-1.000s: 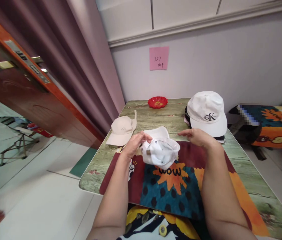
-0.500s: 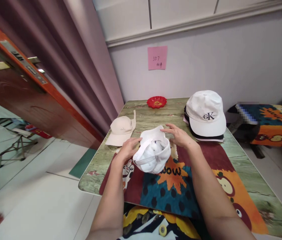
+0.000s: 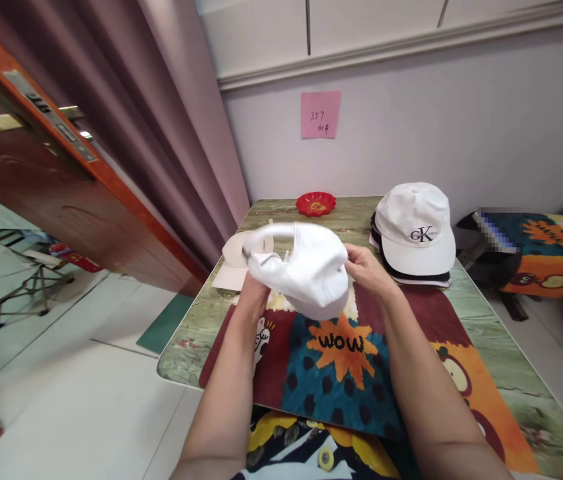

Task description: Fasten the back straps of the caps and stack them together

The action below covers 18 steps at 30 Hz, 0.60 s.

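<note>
A white baseball cap (image 3: 314,270) is held up above the patterned mat (image 3: 311,393), its crown toward me and its back strap arching at the upper left. My left hand (image 3: 257,290) grips it from the left; its fingers are mostly hidden behind the fabric. On the other side, my right hand (image 3: 364,267) is closed on the cap's right edge, thumb and fingers pinching it. Partly covered by the held cap, a beige cap (image 3: 228,270) rests on the table to the left. A stack topped by a white CK cap (image 3: 416,230) stands at the right.
A red scalloped dish (image 3: 316,204) sits near the back edge of the wood-patterned table (image 3: 181,347). Behind is a wall with a pink note (image 3: 320,115). A wooden door (image 3: 36,160) and a purple curtain (image 3: 181,120) stand at the left.
The white cap has been lifted off the mat and turned, so its back strap now shows at the upper left. Both hands have closed on it.
</note>
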Available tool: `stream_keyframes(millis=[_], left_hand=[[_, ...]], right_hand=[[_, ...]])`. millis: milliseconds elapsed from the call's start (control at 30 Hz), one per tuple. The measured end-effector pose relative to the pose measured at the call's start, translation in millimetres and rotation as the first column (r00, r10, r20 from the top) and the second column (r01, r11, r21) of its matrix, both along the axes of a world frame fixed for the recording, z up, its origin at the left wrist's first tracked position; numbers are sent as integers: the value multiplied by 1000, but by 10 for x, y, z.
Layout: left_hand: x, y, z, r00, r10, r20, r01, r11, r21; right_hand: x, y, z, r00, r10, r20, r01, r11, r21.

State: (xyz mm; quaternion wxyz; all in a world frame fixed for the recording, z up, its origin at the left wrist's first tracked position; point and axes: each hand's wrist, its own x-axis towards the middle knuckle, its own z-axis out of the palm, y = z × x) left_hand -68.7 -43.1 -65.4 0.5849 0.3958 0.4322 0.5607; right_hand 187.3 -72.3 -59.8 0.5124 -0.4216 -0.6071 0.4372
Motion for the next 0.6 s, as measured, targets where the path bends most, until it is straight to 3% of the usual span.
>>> stream_keyframes(millis=[100, 200, 367, 467, 600], left_hand=[[124, 34, -60, 984, 45, 175, -23, 992, -127], [200, 34, -56, 922, 43, 386, 35, 981, -193], [304, -34, -53, 846, -66, 529, 190, 965, -182], [382, -91, -103, 848, -152, 508, 301, 927, -225], [457, -148, -86, 854, -231, 466, 349, 919, -185]], right_hand=[[-84, 6, -16, 992, -25, -127, 5, 988, -155], [-124, 34, -37, 956, -114, -269, 25, 949, -314], [-123, 140, -69, 803, -317, -505, 12, 855, -518], [-102, 190, -86, 701, -359, -616, -51, 837, -545], [-52, 158, -10, 602, -284, -746, -105, 898, -426]])
